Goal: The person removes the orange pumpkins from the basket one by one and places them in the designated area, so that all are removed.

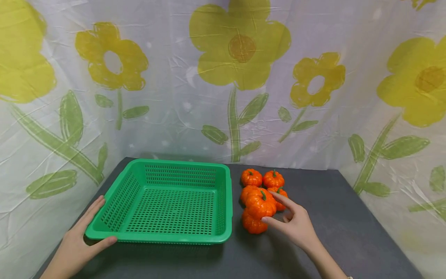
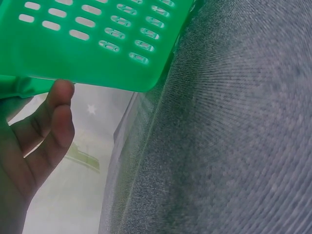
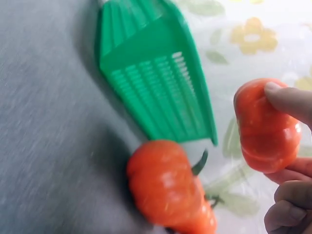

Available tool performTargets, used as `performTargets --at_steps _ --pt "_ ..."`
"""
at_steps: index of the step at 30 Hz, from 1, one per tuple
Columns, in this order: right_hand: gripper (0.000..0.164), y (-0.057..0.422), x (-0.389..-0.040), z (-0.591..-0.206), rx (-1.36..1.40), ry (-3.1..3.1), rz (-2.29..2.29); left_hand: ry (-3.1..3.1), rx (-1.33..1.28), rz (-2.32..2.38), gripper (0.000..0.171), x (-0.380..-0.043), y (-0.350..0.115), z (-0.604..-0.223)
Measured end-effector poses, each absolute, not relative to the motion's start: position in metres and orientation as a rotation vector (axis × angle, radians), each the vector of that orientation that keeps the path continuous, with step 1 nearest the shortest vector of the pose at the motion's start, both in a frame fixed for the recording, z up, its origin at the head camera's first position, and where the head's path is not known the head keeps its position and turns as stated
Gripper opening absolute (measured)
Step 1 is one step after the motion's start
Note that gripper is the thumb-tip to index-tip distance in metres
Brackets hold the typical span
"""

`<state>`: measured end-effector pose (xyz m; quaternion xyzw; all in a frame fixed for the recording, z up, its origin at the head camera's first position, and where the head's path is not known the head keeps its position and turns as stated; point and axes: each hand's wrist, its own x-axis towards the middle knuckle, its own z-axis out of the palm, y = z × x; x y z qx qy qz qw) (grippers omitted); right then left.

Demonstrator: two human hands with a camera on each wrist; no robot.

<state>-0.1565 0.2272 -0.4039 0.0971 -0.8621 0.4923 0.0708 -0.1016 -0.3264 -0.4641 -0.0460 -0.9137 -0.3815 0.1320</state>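
Observation:
Between the thumb and fingers of my right hand (image 1: 297, 226), a small orange pumpkin (image 1: 260, 204) with a green stem is pinched. In the right wrist view, that held pumpkin (image 3: 268, 127) hangs above the others. Several more pumpkins (image 1: 251, 177) lie in a cluster behind and below it, partly covered by it in the head view. My left hand (image 1: 78, 236) rests at the front left corner of a green plastic basket (image 1: 158, 237), fingers extended along its left side and thumb at the front rim. In the left wrist view, fingertips (image 2: 62, 90) meet the basket's edge.
The basket has slotted walls and a bare slotted floor. Everything stands on a dark grey tabletop (image 1: 313, 193). A pale curtain (image 1: 167, 108) printed with yellow flowers surrounds the table at the back and both sides.

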Motion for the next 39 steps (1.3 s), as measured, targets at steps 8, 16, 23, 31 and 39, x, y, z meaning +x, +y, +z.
performTargets --at_steps 8,16,23,31,39 --pt "0.073 0.263 -0.148 -0.419 0.113 -2.604 1.452 -2.654 -0.14 -1.118 0.105 -0.101 -0.326 -0.466" --pt "0.075 0.286 -0.142 -0.433 -0.075 -2.644 1.403 -2.673 -0.123 -1.131 0.105 -0.101 -0.326 -0.464" --pt "0.078 0.292 -0.146 -0.453 -0.094 -2.698 1.293 -2.682 -0.117 -1.107 0.106 -0.102 -0.33 -0.465" --pt "0.081 0.293 -0.153 -0.468 -0.039 -2.766 1.178 -2.693 -0.101 -1.14 0.105 -0.103 -0.33 -0.464" --pt "0.079 0.293 -0.155 -0.475 0.005 -2.752 1.163 -2.697 -0.094 -1.127 0.105 -0.103 -0.329 -0.465"
